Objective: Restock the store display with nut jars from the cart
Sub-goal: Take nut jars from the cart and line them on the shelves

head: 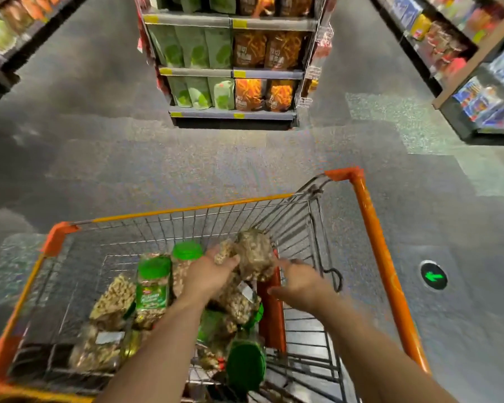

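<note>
Orange-railed, the cart [370, 228] is sitting in front of you, many green-lidded nut jars [153, 283] lying in its basket, so most of the restocking looks undone. Your left hand [208, 273] is gripping one jar [255, 255] raised above the pile. Your right hand [298, 282] is reaching beside it with fingers spread, holding nothing. The shelves [230, 74] ahead are showing only bagged snacks; I cannot tell where the nut display is.

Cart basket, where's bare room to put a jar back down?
Bare wire floor shows along the cart front wall, ahead of the green-lidded jars, and right of the orange divider. The middle and near left are piled.
</note>
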The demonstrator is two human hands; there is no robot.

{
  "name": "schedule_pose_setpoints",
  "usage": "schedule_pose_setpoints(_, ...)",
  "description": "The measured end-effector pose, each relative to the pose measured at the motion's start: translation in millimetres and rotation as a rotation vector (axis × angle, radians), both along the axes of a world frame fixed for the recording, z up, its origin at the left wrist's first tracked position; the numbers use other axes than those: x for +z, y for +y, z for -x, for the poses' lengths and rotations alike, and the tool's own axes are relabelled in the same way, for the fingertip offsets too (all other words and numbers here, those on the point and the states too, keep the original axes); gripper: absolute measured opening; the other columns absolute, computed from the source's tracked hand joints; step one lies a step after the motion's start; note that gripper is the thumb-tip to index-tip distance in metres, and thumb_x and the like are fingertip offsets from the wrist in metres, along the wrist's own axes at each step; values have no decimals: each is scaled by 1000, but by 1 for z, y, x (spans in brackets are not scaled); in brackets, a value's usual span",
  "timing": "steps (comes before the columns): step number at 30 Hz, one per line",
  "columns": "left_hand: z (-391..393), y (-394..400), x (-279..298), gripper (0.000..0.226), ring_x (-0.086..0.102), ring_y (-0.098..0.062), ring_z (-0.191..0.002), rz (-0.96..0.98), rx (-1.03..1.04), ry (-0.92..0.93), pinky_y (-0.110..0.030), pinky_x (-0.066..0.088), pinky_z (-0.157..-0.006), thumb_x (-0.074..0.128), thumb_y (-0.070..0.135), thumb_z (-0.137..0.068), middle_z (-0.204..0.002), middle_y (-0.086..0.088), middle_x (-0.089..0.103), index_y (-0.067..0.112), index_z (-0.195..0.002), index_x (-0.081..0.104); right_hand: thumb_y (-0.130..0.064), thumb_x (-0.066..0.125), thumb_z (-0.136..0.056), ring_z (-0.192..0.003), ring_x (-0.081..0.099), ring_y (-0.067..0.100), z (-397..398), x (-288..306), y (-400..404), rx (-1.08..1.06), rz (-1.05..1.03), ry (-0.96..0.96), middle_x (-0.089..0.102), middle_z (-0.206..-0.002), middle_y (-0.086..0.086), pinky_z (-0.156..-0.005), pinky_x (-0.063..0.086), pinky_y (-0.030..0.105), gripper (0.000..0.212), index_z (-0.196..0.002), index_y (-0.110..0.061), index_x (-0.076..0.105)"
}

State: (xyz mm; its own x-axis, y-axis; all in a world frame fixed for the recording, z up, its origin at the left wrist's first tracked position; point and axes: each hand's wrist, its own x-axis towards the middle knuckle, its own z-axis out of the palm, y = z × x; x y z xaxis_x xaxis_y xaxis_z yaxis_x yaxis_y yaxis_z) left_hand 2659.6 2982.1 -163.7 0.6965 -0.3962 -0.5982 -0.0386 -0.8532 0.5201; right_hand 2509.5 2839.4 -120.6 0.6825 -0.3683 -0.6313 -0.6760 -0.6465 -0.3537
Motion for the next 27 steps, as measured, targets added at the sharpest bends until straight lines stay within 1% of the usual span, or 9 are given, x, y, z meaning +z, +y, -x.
schedule_pose_setpoints(2, -10, -9, -23, 75, 50, -33, -137, 25, 54, 84, -37, 44, -109, 59, 61, -94, -154, -8, 49, 27, -157, 36, -46, 66, -91, -133, 49, 32, -15, -22, -3, -30, 16, 36, 47, -148, 11, -110, 44, 41, 69, -151, -28, 37)
schedule_pose_setpoints(4, -21, -16, -49, 78, 49, -33, -137, 50, 86, 140, -46, 46, -110, 61, 64, -92, -157, -7, 45, 26, -155, 38, -49, 68, -88, -125, 55, 31, -28, -42, -7, -59, 43, 52, 46, -144, 10, -100, 50, 40, 71, -150, -30, 37)
schedule_pose_setpoints(6, -29, -23, -71, 81, 48, -34, -137, 40, 84, 183, -48, 48, -108, 61, 69, -88, -157, -8, 43, 27, -154, 40, -50, 69, -87, -123, 56, 30, -38, -58, -9, -74, 42, 67, 47, -140, 8, -97, 53, 41, 72, -149, -28, 38)
schedule_pose_setpoints(10, -42, -43, -104, 81, 56, -30, -128, 55, 185, 308, -36, 61, -74, 65, 65, -88, -155, -6, 44, 25, -155, 39, -43, 70, -86, -128, 53, 33, -56, -88, -16, -106, 22, 75, 42, -150, 11, -102, 50, 41, 78, -153, -22, 35)
schedule_pose_setpoints(12, -44, -50, -116, 87, 51, -30, -135, 54, 210, 357, -32, 58, -70, 65, 65, -88, -160, -5, 37, 25, -158, 33, -44, 69, -87, -134, 49, 32, -61, -99, -18, -116, 24, 88, 34, -159, 10, -106, 48, 41, 83, -156, -22, 30)
schedule_pose_setpoints(15, -47, -57, -135, 101, 45, -31, -140, 50, 246, 426, -42, 57, -92, 67, 75, -79, -163, -4, 34, 28, -160, 27, -48, 68, -88, -137, 45, 31, -63, -117, -16, -123, 18, 116, 26, -164, 7, -108, 47, 42, 92, -161, -22, 19)
schedule_pose_setpoints(18, -48, -64, -151, 120, 41, -31, -144, 40, 261, 483, -54, 46, -109, 65, 87, -65, -164, -3, 32, 27, -160, 25, -47, 66, -91, -146, 35, 30, -61, -129, -12, -120, 6, 126, 16, -169, 5, -114, 41, 39, 93, -163, -20, 13)
schedule_pose_setpoints(23, -48, -77, -166, 128, 36, -34, -147, 13, 221, 513, -58, 39, -114, 63, 91, -63, -166, -6, 29, 18, -161, 23, -47, 65, -92, -149, 31, 26, -58, -135, -8, -153, 11, 81, 13, -170, 2, -117, 35, 35, 90, -163, -20, 16)
schedule_pose_setpoints(27, -49, -84, -169, 119, 42, -35, -143, 7, 220, 528, -52, 44, -108, 69, 83, -70, -161, -11, 37, 9, -156, 33, -47, 65, -94, -151, 27, 23, -57, -136, -5, -164, 13, 75, 8, -171, 0, -118, 32, 32, 91, -163, -19, 13)
